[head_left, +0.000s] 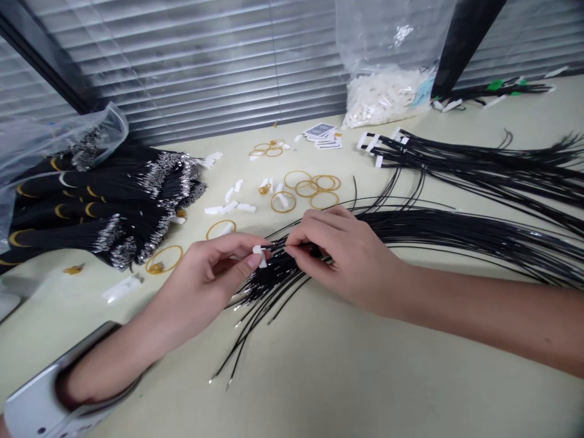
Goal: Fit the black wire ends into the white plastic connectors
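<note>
My left hand (205,274) pinches a small white plastic connector housing (260,254) between thumb and fingers. Just right of it, my right hand (335,249) is closed on a thin black wire (276,246), whose end meets the housing; how deep it sits inside I cannot tell. Below both hands lies a loose bundle of black wires (410,228) with small metal tips. Two of its wire ends (228,359) stick out toward the front. The right fingertips hide part of the wire.
Bundled black wires with metal terminals (137,201) lie at left under clear plastic. Rubber bands (326,182) and loose white housings (230,207) are scattered mid-table. Behind stand a bag of white parts (387,94) and playing cards (322,132); wires with housings (456,158) lie at right.
</note>
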### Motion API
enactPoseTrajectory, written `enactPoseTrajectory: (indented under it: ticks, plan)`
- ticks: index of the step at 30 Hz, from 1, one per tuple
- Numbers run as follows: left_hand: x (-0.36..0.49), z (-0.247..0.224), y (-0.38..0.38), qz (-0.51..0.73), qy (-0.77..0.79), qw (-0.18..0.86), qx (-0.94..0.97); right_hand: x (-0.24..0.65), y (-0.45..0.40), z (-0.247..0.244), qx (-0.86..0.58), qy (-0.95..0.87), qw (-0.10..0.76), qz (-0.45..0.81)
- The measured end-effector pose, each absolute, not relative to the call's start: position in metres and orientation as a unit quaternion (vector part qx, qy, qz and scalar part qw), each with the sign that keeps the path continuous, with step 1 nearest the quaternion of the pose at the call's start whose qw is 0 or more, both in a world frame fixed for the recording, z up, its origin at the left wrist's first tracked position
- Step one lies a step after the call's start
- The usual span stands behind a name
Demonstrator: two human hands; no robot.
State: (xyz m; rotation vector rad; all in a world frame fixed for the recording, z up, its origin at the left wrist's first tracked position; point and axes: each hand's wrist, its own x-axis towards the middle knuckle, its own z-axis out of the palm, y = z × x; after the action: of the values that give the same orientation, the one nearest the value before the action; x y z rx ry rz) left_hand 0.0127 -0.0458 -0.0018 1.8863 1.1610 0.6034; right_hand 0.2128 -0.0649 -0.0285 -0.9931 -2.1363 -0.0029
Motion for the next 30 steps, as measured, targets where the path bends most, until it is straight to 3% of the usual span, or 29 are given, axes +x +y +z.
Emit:
enactPoseTrajectory:
  ticks: [30]
  plan:
    - [0.0176, 0.0025, -0.0487, 0.218, 0.462, 0.404, 0.758, 0.2136, -0.0644, -0.0276, -0.388, -0.839, 0.376, 0.061]
